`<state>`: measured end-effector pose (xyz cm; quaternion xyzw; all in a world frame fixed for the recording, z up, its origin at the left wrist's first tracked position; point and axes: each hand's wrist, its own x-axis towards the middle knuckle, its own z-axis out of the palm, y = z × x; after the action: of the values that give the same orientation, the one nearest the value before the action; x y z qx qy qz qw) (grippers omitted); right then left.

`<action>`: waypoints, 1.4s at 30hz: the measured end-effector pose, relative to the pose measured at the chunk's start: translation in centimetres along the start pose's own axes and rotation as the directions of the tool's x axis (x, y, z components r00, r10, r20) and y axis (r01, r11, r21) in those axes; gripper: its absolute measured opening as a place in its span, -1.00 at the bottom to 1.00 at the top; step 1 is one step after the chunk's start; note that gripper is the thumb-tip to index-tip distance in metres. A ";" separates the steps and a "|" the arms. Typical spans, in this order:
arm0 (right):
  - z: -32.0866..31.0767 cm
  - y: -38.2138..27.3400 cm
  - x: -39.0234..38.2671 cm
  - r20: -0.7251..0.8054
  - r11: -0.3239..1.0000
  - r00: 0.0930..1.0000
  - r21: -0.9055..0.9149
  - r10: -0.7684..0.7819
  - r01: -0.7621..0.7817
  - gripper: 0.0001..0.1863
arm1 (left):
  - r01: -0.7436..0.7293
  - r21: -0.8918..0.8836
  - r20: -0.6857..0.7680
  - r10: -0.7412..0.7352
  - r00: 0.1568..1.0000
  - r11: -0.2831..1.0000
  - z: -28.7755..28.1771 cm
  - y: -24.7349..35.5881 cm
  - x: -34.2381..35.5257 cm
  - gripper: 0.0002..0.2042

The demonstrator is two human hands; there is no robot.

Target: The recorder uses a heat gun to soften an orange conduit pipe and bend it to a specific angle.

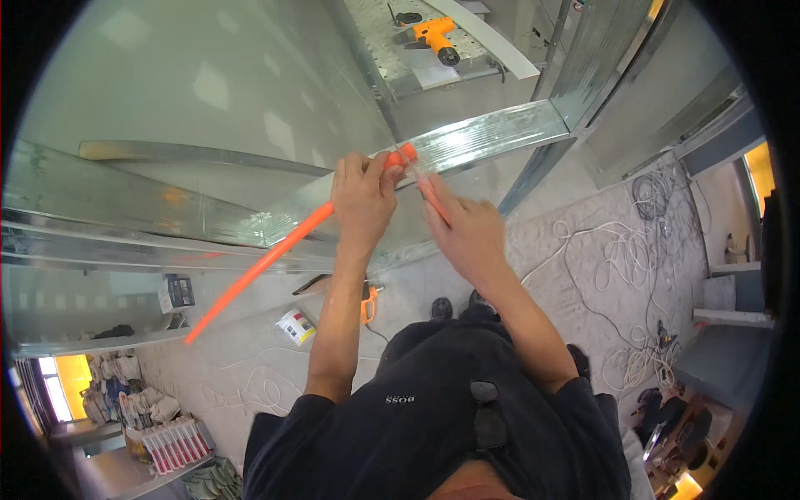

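Observation:
My left hand (364, 196) is wrapped around a bright orange tube (275, 252) close to its upper end, over a horizontal galvanized metal channel (492, 133); the rest of the tube hangs diagonally down to the left. My right hand (467, 233) grips the reddish handle of a thin blade (433, 198), which lies across the tube just beside my left fingers. Whether the blade has cut into the tube is too small to tell.
An orange drill (435, 35) sits on a perforated surface beyond the channel. Vertical metal studs (583, 58) stand at right. On the floor are a white bucket (296, 326), an orange-handled tool (367, 307) and tangled cables (629, 250). Sealant tubes (175, 444) lie lower left.

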<state>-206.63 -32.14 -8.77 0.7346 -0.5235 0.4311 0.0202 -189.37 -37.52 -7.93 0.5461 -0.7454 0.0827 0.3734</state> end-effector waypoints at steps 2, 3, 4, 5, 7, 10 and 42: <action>-1.5 -0.2 -2.6 0.028 1.000 1.000 0.007 -0.003 0.003 -0.54 | 0.038 0.031 0.009 -0.038 0.999 0.999 -0.1 -0.9 -0.1 -0.77; -1.7 -0.3 -2.4 0.032 1.000 0.999 0.003 0.003 -0.003 -0.54 | 0.010 0.033 -0.008 -0.010 1.000 0.999 0.1 -0.9 -0.2 -0.77; -1.5 -0.5 -1.5 0.038 1.000 0.999 -0.007 -0.001 0.001 -0.53 | -0.025 0.030 -0.026 0.026 0.999 0.999 0.1 -0.8 0.0 -0.77; -1.2 -0.7 -0.6 0.044 1.000 0.999 -0.015 -0.005 0.006 -0.52 | -0.033 0.021 -0.021 0.033 0.999 0.999 0.0 -0.7 -0.2 -0.77; 0.3 -0.1 1.4 0.033 0.999 0.999 -0.035 -0.006 0.008 -0.52 | -0.020 0.013 0.004 0.020 1.000 1.000 0.1 -0.3 0.0 -0.79; -0.7 -0.2 -1.4 0.034 1.000 0.999 -0.022 -0.009 0.009 -0.52 | 0.007 0.027 0.018 -0.007 1.000 1.000 -0.2 -0.6 0.2 -0.78; -4.2 -0.8 -2.5 0.130 0.999 0.991 -0.033 0.034 -0.030 -0.50 | -0.012 0.058 -0.005 0.013 1.000 0.998 0.2 -1.0 0.1 -0.80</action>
<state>-208.79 -27.89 -7.47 0.7524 -0.5419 0.3742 -0.0099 -188.66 -38.11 -8.29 0.5519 -0.7451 0.1081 0.3586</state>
